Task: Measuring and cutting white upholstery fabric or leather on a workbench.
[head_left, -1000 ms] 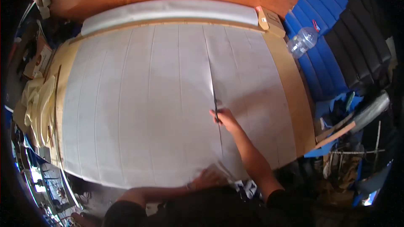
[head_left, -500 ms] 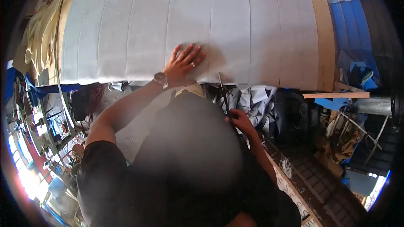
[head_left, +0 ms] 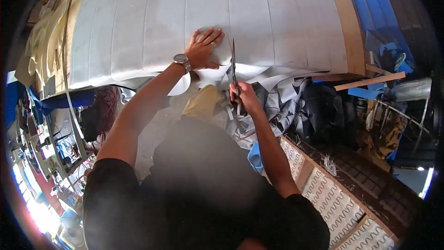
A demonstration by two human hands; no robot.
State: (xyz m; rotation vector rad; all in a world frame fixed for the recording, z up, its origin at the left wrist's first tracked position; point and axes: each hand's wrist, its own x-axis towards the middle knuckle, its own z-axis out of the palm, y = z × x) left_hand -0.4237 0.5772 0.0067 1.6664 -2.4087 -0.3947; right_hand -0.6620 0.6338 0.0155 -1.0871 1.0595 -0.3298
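The right hand (head_left: 245, 96) is curled round the handles of a pair of scissors (head_left: 233, 60), which points away from the body. Half a second ago that hand hung lower, with only the blade tip near the sheet's edge; now it has risen, and the blades reach past the near edge of the grey sheet (head_left: 162, 28), close to one of its lines. That suggests the tool has gone from approaching the sheet to working at its edge, though how far the blades are parted is too fine to tell.

Just left of the blades, the left hand (head_left: 202, 51) lies palm down on the sheet, fingers slightly spread and holding nothing (a watch (head_left: 181, 59) sits on its wrist). It probably steadies the material. The sheet's near edge, straighter before, now ripples up on both sides of the right hand, so it looks looser there.

Beyond both hands the sheet spreads over the tabletop (head_left: 351, 41). Just right of the right hand lies crumpled grey material (head_left: 277, 106); farther right, a wooden strip (head_left: 370, 81) juts out.
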